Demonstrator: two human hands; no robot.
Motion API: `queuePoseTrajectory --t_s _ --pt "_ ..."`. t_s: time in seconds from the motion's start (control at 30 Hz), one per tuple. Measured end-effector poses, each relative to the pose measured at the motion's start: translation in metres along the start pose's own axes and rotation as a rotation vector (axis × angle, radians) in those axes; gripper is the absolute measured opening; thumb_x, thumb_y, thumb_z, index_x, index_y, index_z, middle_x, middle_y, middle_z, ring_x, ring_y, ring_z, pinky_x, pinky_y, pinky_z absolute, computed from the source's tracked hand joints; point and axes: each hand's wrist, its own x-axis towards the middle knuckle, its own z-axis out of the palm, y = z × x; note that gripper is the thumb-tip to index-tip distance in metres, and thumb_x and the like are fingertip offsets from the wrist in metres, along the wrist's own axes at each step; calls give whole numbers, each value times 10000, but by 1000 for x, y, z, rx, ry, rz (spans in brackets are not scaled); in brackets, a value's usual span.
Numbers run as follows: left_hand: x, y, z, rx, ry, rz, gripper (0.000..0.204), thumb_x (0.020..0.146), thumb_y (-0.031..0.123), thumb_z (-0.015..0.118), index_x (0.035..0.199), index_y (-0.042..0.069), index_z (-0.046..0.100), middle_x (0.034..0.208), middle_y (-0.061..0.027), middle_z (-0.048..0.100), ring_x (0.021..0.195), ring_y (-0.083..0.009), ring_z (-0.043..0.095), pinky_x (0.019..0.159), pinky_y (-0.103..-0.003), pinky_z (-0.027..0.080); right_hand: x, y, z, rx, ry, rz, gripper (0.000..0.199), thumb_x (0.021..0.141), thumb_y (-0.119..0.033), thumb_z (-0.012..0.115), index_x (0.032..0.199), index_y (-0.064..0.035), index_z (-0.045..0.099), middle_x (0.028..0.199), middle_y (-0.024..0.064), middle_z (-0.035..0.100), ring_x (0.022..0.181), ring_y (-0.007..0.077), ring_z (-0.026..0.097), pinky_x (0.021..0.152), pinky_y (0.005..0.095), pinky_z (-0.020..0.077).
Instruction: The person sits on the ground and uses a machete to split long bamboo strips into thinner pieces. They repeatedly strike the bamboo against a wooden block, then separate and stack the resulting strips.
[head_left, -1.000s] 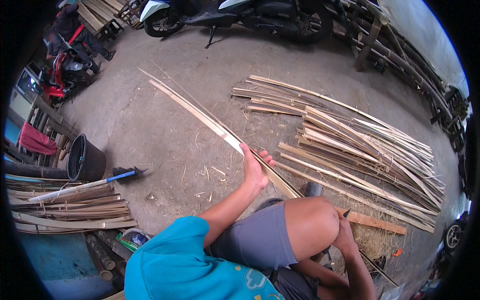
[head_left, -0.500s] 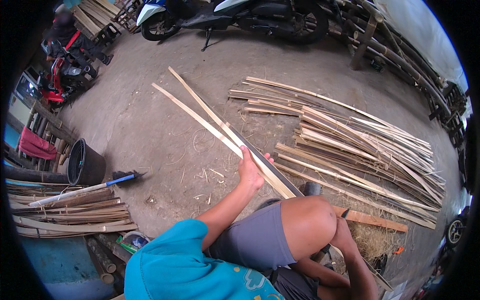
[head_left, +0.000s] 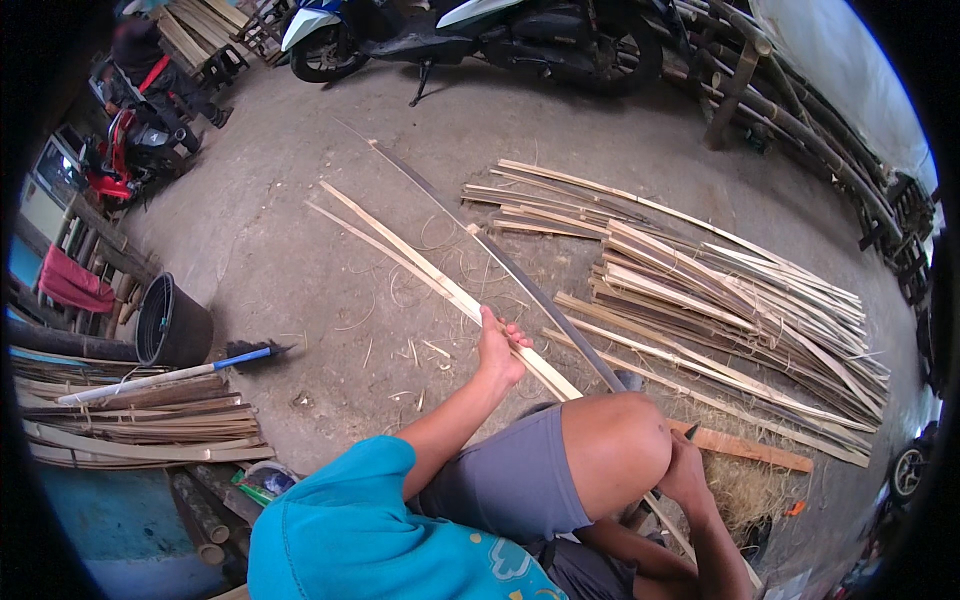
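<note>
My left hand (head_left: 500,352) is closed round pale bamboo strips (head_left: 440,283), its thumb on top. Their far ends fan apart above the floor, and their near ends run behind my raised knee. To their right, a long dark-skinned bamboo strip (head_left: 535,290) slants apart from them, outside my left fingers. Beside the knee, my right hand (head_left: 686,472) is closed on a tool with a dark pointed end (head_left: 692,432); the rest of it is hidden. Below that hand a pale strip (head_left: 672,530) comes out from under my leg.
Bundles of bamboo strips (head_left: 690,290) lie on the right. A wooden board (head_left: 750,447) and pale shavings (head_left: 745,490) are near my right hand. At left are a black bucket (head_left: 175,320), a blue-and-white-handled tool (head_left: 160,382) and more strips (head_left: 150,430). A scooter (head_left: 480,45) stands beyond.
The dark strip has come away from the pale ones and lies farther right, out of my left fingers. The pale strip below my right hand has shifted. My left hand stays nearly in place.
</note>
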Motion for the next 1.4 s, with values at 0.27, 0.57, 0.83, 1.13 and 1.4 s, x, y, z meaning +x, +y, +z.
queuePoseTrajectory --t_s 0.27,0.57,0.83,1.13,1.4 --pt "-41 4 49 -35 -1 51 718 766 857 591 823 160 427 775 -23 481 695 -185 494 688 -327 496 2 -2 7 -56 -16 -157 294 834 -168 673 1106 -59 646 969 187 631 928 420 643 771 494 539" --pt "-18 8 34 -8 -210 -44 450 975 570 591 788 172 490 573 53 370 529 -84 392 526 -262 375 -2 2 10 -240 -16 -173 473 796 -185 724 1230 -71 574 1056 185 627 933 370 662 755 483 547" --pt "-48 7 59 298 -183 -123 473 994 569 554 966 98 585 730 -19 598 643 -166 593 608 -297 512 0 0 3 -244 175 26 290 804 -220 768 999 -77 608 801 160 676 769 398 671 707 490 511" --pt "-67 95 37 2018 -519 1635 814 785 575 783 1394 114 501 1264 -235 576 1187 -325 576 984 -491 481 -16 67 -69 -544 328 63 310 742 -229 802 897 -72 585 814 119 625 759 316 628 665 468 485" --pt "27 135 41 2486 -1072 1211 531 742 289 828 1193 142 590 1060 -126 669 1014 -347 637 848 -467 513 -56 92 -124 -665 396 78 316 705 -237 790 885 -98 570 823 100 613 828 331 643 711 471 494"
